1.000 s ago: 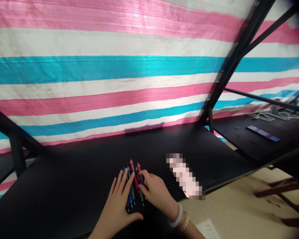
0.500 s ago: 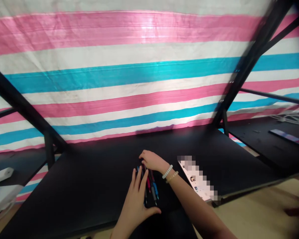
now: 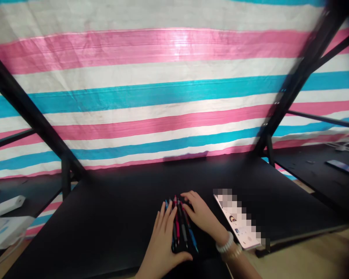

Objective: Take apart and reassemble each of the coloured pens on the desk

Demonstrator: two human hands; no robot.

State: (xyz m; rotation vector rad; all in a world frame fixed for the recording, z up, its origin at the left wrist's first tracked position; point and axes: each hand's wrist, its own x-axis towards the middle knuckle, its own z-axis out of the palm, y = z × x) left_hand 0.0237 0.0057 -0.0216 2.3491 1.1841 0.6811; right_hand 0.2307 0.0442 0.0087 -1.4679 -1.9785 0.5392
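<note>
Several pens (image 3: 184, 228) lie side by side on the black table (image 3: 110, 221), with blue, red, dark and grey barrels. My left hand (image 3: 164, 236) rests along their left side, fingers stretched and thumb spread out near their lower ends; its fingertips touch or cover the leftmost pens. At the upper right of the pens is my right hand (image 3: 200, 213), wearing two beaded bracelets, with its fingers bent and apart beside the pen ends. Neither hand is wrapped round a pen.
A pale, flat printed case (image 3: 240, 228), partly pixelated, lies to the right. White boxes (image 3: 8, 230) and a white device (image 3: 10, 205) are on the left side table. Black frame posts stand left and right before a striped sheet (image 3: 174, 93).
My right hand has moved from the far ends of the pens to their right side. More of the pens shows. The whole view has shifted slightly.
</note>
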